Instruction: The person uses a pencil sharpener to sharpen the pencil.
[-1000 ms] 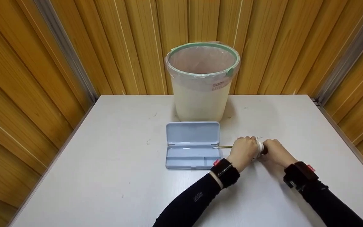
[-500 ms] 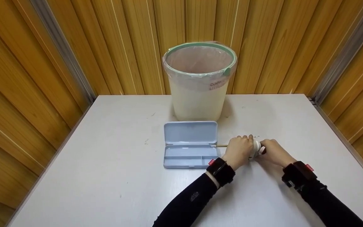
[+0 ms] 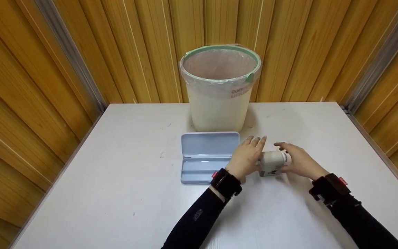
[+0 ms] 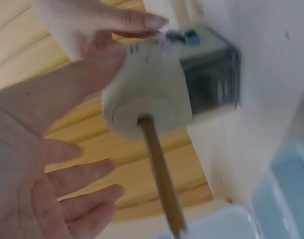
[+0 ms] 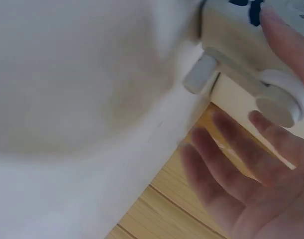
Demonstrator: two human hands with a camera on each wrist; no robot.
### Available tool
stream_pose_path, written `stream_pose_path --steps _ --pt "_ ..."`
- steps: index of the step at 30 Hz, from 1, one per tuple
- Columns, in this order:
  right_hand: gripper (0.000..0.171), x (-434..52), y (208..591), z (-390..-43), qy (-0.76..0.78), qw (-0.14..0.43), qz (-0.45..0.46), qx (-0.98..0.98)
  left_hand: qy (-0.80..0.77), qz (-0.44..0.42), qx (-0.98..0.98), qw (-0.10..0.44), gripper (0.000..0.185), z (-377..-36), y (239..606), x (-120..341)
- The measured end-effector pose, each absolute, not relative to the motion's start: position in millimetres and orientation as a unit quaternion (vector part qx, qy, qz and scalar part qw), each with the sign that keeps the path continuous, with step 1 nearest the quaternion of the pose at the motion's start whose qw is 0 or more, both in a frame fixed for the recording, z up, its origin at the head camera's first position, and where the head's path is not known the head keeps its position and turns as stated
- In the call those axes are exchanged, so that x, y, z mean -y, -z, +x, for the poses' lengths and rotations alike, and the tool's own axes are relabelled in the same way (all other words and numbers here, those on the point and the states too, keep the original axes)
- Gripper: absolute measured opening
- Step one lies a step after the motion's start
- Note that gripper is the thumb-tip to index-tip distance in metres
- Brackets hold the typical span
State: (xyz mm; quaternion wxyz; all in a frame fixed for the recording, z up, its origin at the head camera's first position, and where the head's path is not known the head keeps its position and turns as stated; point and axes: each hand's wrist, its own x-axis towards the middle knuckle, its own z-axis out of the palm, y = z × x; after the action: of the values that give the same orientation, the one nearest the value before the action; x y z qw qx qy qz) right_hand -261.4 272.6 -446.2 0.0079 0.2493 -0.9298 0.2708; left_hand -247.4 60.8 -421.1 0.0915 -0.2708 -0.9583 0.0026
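A cream desktop pencil sharpener (image 3: 271, 159) stands on the table at the right, between the two hands. In the left wrist view a pencil (image 4: 160, 172) sticks out of its front hole, past its dark clear shavings drawer (image 4: 214, 79). My left hand (image 3: 244, 158) is beside that front end with its fingers straight, off the pencil, the thumb up by the sharpener's body. My right hand (image 3: 300, 160) is at the back end, its fingers spread apart and away from the crank (image 5: 236, 74); the thumb lies along the sharpener's side.
A light blue pencil case (image 3: 210, 144) lies unfolded left of the left hand, partly covered by it. Behind the case stands a pale bin (image 3: 219, 110) with a green rim and a clear liner. Wood-look panels (image 3: 133, 52) enclose the table (image 3: 123, 207).
Both hands, earlier wrapped round the sharpener and its crank, have loosened. The left hand has moved left and straightened its fingers; the right has spread its fingers, so the sharpener's body now shows.
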Motion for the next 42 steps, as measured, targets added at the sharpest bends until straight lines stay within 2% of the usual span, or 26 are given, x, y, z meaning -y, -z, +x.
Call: stream_pose_path --steps 5,9,19,27,42 --pt "0.081 -259.0 443.3 -256.5 -0.268 0.078 0.286 0.917 0.023 -0.262 0.958 0.111 0.037 -253.4 427.0 -43.2" --pt "0.073 -249.7 444.1 -254.2 -0.26 0.104 0.309 0.909 0.051 -0.271 0.955 0.111 0.02 -256.2 436.2 -39.3" --pt "0.052 -238.4 445.3 -249.0 -0.256 0.111 0.286 0.917 0.089 -0.275 0.95 0.118 0.012 -258.5 441.9 -41.1" --pt "0.051 -235.0 444.5 -246.3 -0.232 0.114 0.28 0.925 0.093 -0.272 0.95 0.126 0.006 -258.9 443.3 -39.7" --pt "0.051 -233.6 443.1 -245.5 -0.224 0.111 0.274 0.929 0.093 -0.27 0.949 0.133 0.01 -263.0 442.0 -31.2"
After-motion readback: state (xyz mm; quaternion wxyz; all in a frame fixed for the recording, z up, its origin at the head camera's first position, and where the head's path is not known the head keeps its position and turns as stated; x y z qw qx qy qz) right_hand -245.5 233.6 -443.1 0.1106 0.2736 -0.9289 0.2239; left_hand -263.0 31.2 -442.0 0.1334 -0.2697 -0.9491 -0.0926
